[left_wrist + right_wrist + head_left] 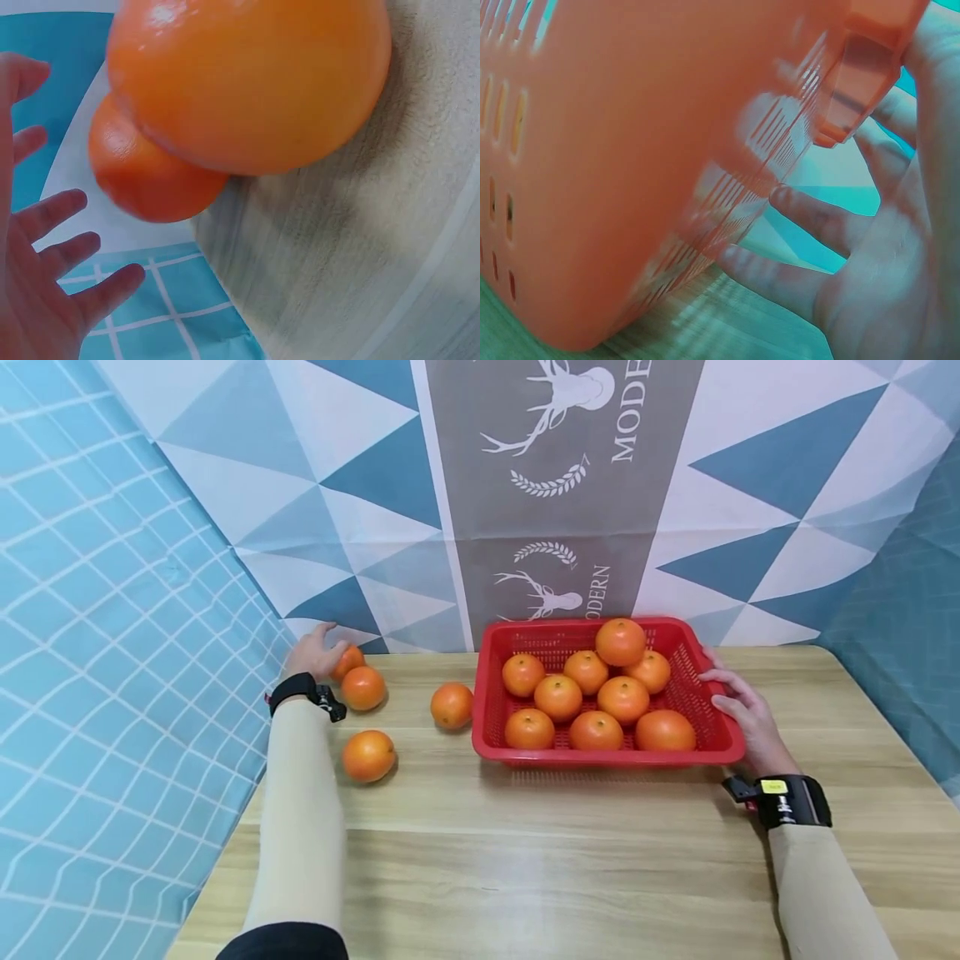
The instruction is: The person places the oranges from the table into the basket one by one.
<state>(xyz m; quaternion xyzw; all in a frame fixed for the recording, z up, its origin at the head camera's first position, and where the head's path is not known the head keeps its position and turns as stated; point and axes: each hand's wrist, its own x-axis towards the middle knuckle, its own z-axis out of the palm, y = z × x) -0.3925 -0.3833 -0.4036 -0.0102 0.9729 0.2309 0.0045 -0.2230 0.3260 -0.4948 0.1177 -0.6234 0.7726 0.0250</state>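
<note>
My left hand (311,653) is at the back left of the table, fingers spread, beside a far orange (348,662). In the left wrist view, the fingers (56,214) stand apart from that orange (146,169), and a nearer orange (255,82) partly covers it. At the right end of a red plastic basket (607,758), my right hand (750,718) rests against the rim and outer wall. Its fingertips (739,255) touch the slotted side in the right wrist view, extended rather than wrapped round it. Several oranges (596,731) lie inside the basket.
Loose on the wooden table (525,860) are a nearer orange (367,756) and one orange (452,706) close to the basket's left wall. A patterned cloth (375,485) stands behind, and a blue checked cloth (112,652) borders the left side.
</note>
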